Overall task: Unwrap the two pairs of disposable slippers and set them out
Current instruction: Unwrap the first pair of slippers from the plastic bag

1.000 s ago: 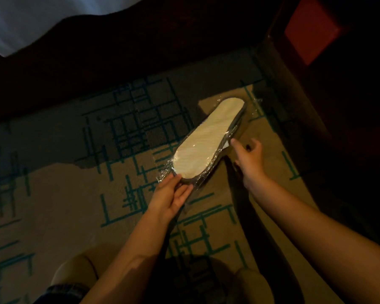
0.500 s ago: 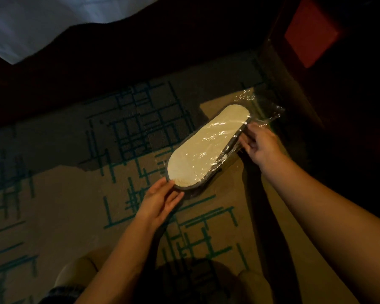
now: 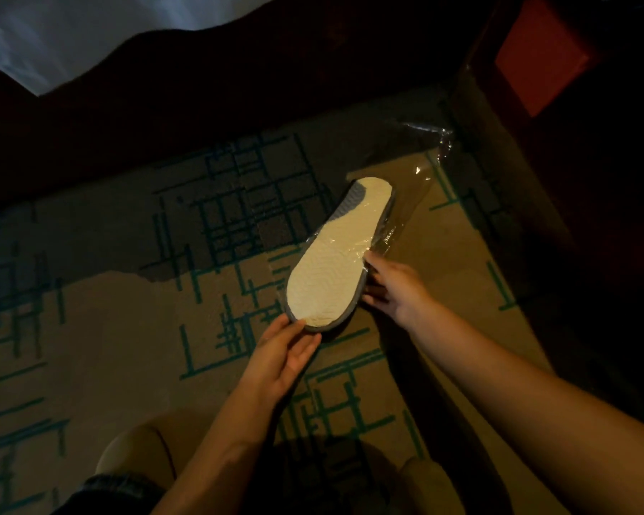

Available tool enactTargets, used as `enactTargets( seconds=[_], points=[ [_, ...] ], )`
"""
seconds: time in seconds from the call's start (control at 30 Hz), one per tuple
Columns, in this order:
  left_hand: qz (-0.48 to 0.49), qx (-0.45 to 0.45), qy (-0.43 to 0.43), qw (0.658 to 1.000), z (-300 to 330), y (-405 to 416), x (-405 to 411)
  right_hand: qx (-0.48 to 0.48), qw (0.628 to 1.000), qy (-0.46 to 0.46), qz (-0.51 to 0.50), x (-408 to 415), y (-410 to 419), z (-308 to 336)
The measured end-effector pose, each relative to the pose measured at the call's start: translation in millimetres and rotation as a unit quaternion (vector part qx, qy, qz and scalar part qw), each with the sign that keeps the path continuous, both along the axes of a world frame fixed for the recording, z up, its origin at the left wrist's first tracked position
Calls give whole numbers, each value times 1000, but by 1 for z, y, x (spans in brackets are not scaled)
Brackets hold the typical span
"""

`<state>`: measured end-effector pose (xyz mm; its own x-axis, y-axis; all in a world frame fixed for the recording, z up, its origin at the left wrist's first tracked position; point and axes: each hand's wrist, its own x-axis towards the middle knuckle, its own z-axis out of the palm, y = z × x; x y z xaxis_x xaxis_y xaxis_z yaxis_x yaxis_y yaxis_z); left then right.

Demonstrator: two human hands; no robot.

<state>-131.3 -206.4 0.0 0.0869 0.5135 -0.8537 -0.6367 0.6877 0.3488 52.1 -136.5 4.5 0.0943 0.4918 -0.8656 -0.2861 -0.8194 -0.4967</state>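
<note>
Over the patterned carpet [image 3: 90,328], the slipper pair [image 3: 335,262] is hanging sole-up, half out of its clear wrapper [image 3: 413,202]. It is looking light and floppy, the film slick and crinkly. At the near end the left hand [image 3: 279,362] is pinching the rim; the right hand [image 3: 395,288] is curling round the right edge where the film begins. Whether it is gripping film or sole is unclear in this gloom, and the second pair is nowhere in view.
</note>
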Motion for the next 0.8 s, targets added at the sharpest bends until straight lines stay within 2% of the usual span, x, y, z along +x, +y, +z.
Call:
enactTargets(
  seconds=[0.17, 0.33, 0.53, 0.8],
  points=[
    [-52, -18, -31, 998, 6, -2, 2, 32, 999, -33, -1, 6, 5, -7],
    [-97, 16, 26, 995, 6, 8, 6, 36, 999, -25, -18, 12, 9, -5],
    [-113, 25, 44, 992, 3, 0, -4, 69, 992, -60, -86, 26, 32, 8],
    [-162, 18, 82, 983, -5, -8, -39, 88, 983, -118, -111, 49, 45, 11]
  ],
)
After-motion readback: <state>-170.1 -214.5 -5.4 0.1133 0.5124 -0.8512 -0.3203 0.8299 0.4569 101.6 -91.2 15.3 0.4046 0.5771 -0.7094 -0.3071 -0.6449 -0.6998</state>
